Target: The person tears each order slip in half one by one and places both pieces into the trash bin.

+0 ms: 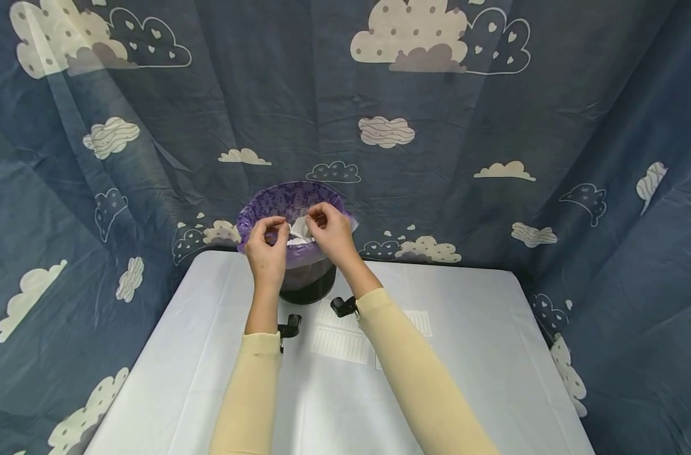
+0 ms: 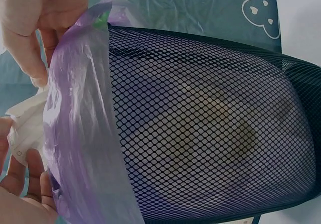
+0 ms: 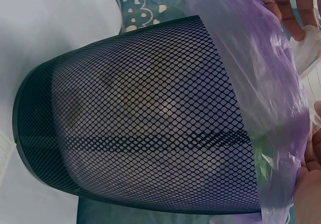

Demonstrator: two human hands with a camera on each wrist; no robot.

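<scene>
A black mesh wastebasket [image 1: 308,287] stands at the back of the table, lined with a purple plastic bag [image 1: 285,199] folded over its rim. At its mouth, my left hand [image 1: 267,249] and right hand [image 1: 330,234] pinch a crumpled white piece of paper [image 1: 301,229] between thumbs and fingertips. In the left wrist view, the paper [image 2: 27,126] spans between the two hands and has small printed marks. Blurry shapes show through the mesh [image 3: 150,108] in the right wrist view; what they are I cannot tell.
Several white sheets printed with rows of lines, one a sheet [image 1: 341,344] beside my right forearm, lie on the white table [image 1: 220,354]. A dark blue curtain [image 1: 436,189] with cloud prints hangs behind the table and at both sides. Each wrist wears a small black camera [image 1: 290,326].
</scene>
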